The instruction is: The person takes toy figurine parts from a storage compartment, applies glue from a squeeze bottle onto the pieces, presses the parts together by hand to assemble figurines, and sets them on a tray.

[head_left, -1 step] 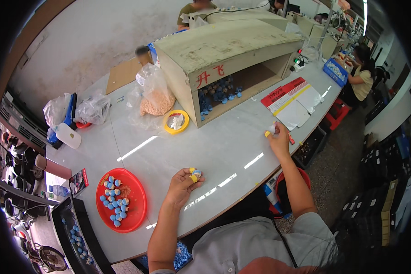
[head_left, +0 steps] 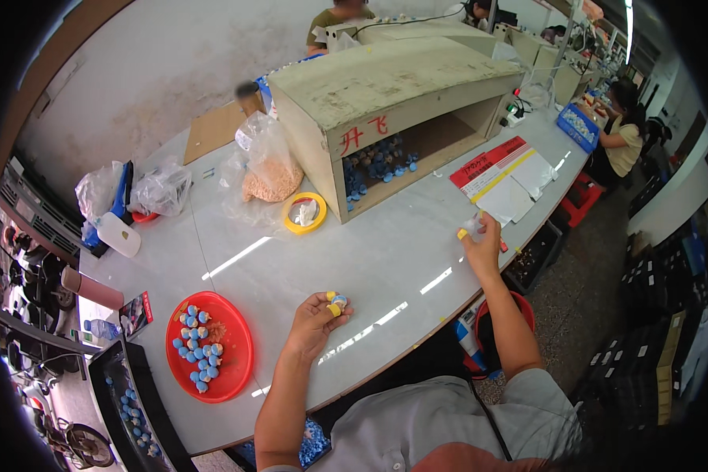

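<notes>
Above the table's middle front, my left hand (head_left: 315, 324) is closed, pinching a small blue-and-white ball-shaped piece (head_left: 339, 301) between thumb and forefinger. Yellow covers wrap the fingertips of both hands. To the right, close to the table's edge, my right hand (head_left: 484, 242) is closed around a small whitish wad (head_left: 472, 228); its exact kind is unclear. A small red object (head_left: 503, 246) shows beside that hand. At the left, a red round tray (head_left: 236, 346) holds several similar blue-and-white pieces (head_left: 200, 346).
A wooden shelf box (head_left: 311, 141) with blue pieces inside stands at the back. Before it lie a yellow tape ring (head_left: 319, 223) and a bag of orange granules (head_left: 271, 177). Papers (head_left: 503, 185) lie right; a black bin (head_left: 145, 370) is left. Other people sit farther off.
</notes>
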Motion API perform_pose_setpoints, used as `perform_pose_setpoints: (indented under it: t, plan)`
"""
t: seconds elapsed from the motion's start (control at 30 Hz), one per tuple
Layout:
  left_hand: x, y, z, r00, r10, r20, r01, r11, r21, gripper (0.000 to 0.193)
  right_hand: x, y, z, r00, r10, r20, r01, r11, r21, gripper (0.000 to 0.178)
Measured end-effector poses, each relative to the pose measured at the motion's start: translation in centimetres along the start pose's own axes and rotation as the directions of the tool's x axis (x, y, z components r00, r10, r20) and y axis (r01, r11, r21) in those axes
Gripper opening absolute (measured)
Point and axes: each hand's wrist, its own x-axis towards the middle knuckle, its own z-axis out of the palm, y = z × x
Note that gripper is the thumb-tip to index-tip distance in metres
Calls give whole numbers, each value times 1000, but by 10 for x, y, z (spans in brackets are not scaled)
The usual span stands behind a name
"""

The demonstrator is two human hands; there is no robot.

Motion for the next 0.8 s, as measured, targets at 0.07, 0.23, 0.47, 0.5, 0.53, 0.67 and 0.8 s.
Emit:
perform_pose_setpoints:
  t: [0.07, 0.23, 0.47, 0.5, 0.53, 0.67, 0.8]
  plan:
    - [1, -1, 0, 1000, 26, 3, -26, 999, -31, 22, -14, -18, -1, 965, -125, -229, 127, 992, -8, 28]
    - [2, 0, 8, 997, 73, -14, -74, 995, -60, 22, -14, -67, 36, 912, -408, 51, 382, 887, 258, 29]
    - [5, 3, 3, 968, 226, -104, -234, 970, -63, 19, 70, -86, 148, 936, -253, 244, 295, 943, -155, 29]
    - [5, 4, 4, 966, 233, -117, -241, 969, -59, 18, 75, -82, 153, 949, -155, 274, 227, 941, -252, 28]
    - [4, 3, 2, 961, 243, -131, -252, 966, -62, 18, 74, -84, 155, 944, -168, 283, 239, 941, -239, 28]
    - [3, 0, 0, 963, 240, -122, -247, 968, -45, 19, 64, -81, 160, 921, -261, 289, 340, 901, -270, 22]
    - [3, 0, -2, 962, 239, -131, -246, 968, -39, 21, 47, -80, 154, 817, -489, 306, 541, 834, -110, 20]
